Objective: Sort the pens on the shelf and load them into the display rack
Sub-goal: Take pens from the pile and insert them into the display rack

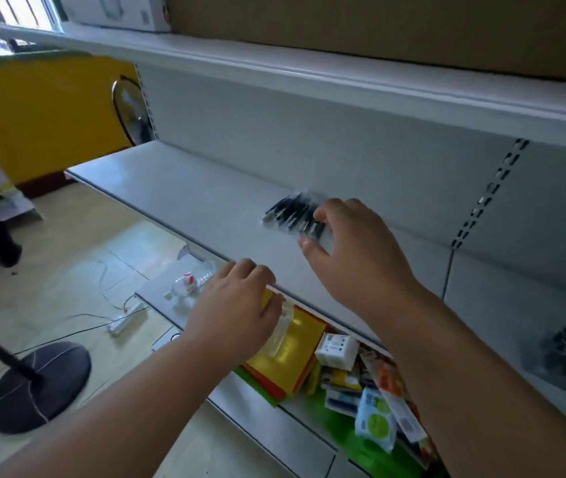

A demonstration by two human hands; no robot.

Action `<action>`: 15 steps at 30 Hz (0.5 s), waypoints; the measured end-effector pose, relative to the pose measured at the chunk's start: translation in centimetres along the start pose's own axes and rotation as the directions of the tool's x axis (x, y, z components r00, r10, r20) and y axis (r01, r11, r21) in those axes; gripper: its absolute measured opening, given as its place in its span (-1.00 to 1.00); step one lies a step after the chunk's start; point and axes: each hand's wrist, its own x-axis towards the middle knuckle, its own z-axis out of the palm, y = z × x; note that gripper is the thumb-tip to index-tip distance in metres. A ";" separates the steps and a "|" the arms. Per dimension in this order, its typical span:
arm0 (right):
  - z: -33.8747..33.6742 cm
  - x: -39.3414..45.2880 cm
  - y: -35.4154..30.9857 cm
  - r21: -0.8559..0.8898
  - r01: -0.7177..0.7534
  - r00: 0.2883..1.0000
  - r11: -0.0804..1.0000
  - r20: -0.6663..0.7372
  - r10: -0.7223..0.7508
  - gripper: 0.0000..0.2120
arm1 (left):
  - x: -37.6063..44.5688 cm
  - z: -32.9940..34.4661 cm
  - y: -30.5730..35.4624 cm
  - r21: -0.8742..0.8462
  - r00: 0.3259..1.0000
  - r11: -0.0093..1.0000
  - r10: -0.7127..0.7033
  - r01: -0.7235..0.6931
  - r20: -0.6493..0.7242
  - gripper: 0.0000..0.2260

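Pens (293, 215), one blurred bunch, under spread right hand (354, 250); left hand (236, 301) grips one clear rack (281, 329).

A small shop: white metal gondola shelving (205, 201) with slotted uprights (488, 191), packaged stationery goods (343, 367) heaped on the lower shelf (brightly coloured), a cardboard carton (378, 22) stored on top.

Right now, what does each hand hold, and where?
Left hand grips a clear plastic piece by its upper end. Right hand reaches over the pens; grasp unclear.
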 end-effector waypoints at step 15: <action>5.8 7.7 0.6 0.008 -0.158 0.986 0.987 -0.053 0.158 -0.64 | 13.5 3.1 -8.1 -0.134 0.995 0.986 0.095 -0.094 0.005 -0.72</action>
